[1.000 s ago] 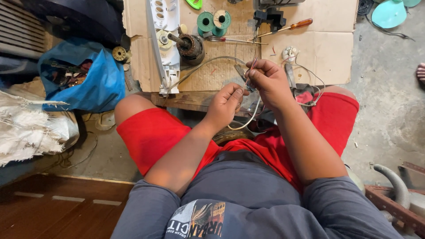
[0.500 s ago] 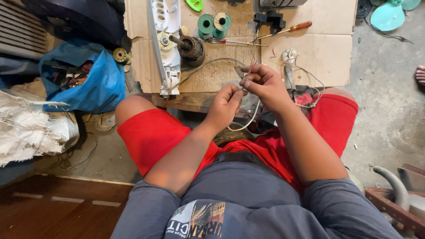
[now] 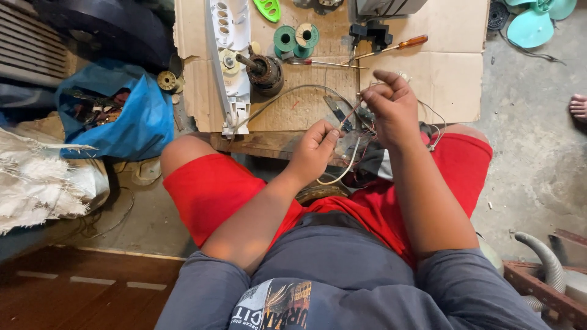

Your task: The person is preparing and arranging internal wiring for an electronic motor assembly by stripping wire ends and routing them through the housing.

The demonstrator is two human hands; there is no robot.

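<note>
Wire-stripping step, judged: left hand (image 3: 315, 150) pinched on a thin wire (image 3: 350, 114) above the lap, right hand (image 3: 391, 107) at its 2 o'clock closed on the wire's upper end; next calls for steady tension, clear of the motor (image 3: 263, 70) on the worktop (image 3: 428, 67).

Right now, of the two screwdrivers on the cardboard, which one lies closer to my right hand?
The red-handled screwdriver, its thin shaft pointing right toward your right hand. The orange-handled screwdriver lies farther up the cardboard, angled beside the black part.
</note>
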